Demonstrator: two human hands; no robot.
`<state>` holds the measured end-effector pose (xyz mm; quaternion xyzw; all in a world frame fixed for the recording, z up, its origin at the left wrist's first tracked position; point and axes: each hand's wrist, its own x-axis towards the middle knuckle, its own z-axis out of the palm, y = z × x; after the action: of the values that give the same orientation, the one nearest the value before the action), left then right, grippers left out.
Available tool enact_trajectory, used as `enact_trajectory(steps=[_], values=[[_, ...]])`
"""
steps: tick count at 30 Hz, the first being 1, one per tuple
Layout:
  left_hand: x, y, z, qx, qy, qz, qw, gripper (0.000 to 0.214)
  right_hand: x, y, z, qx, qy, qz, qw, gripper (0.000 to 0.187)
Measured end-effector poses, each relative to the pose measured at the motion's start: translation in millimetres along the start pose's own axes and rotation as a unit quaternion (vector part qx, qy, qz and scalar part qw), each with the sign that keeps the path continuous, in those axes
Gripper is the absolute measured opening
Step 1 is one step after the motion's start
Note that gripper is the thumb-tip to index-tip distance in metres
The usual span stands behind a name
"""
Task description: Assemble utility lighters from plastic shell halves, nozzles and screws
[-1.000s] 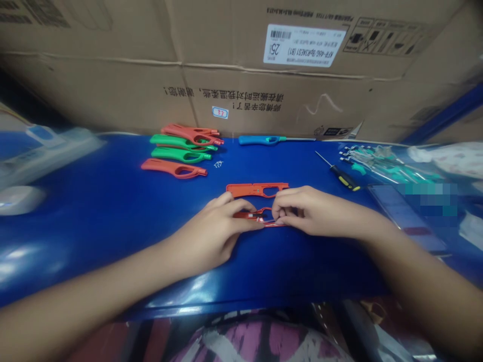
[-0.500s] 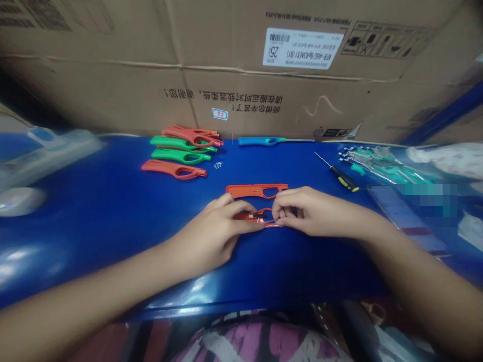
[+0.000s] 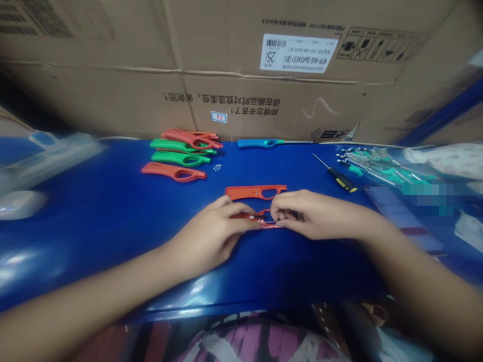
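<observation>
While open, shell btwn L+R fingers

The left hand and right hand partly hide the lower orange shell

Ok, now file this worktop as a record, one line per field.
Left hand: holding an orange casing half
Right hand: pinched at its other end; what it grips is unclear
Beyond hands: second orange casing half
Left side: red and green handles, small pale pieces
Right side: screwdriver, phone
Back: blue lighter before a cardboard box
</observation>
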<state>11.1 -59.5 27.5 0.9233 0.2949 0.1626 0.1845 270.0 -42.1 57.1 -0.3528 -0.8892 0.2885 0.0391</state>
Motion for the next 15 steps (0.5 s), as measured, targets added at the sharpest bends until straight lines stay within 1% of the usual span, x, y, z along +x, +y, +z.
enact_trajectory(steps=[4,6,8,10,12,14,15], values=[[0.7,0.2,0.0,-0.042,0.021,-0.034,0.998,0.026,-3.3,-3.3,-4.8,0.008,-0.019,-0.021,1.0,0.013],[0.6,1.0,0.0,-0.047,0.023,-0.049,0.997,0.025,-3.7,-4.9,-5.9,0.001,-0.023,-0.04,0.999,0.01],[0.4,1.4,-0.4,-0.044,0.022,-0.047,0.998,0.025,-3.2,-5.3,-5.2,0.0,-0.015,-0.047,0.999,0.009],[0.3,1.2,-1.1,-0.039,0.019,-0.04,0.998,0.025,-1.9,-4.4,-3.6,-0.001,0.016,-0.051,0.999,0.01],[0.4,0.4,-1.7,-0.027,0.013,-0.041,0.999,0.023,-0.7,-2.2,-2.8,-0.025,0.073,-0.047,0.996,0.016],[0.7,-0.4,-1.9,-0.015,0.006,-0.044,0.999,0.021,-0.8,1.5,-5.3,-0.085,0.138,-0.005,0.987,0.022],[0.9,-0.6,-1.7,-0.011,0.003,-0.044,0.999,0.02,-1.6,4.2,-8.4,-0.123,0.169,0.034,0.977,0.025]])
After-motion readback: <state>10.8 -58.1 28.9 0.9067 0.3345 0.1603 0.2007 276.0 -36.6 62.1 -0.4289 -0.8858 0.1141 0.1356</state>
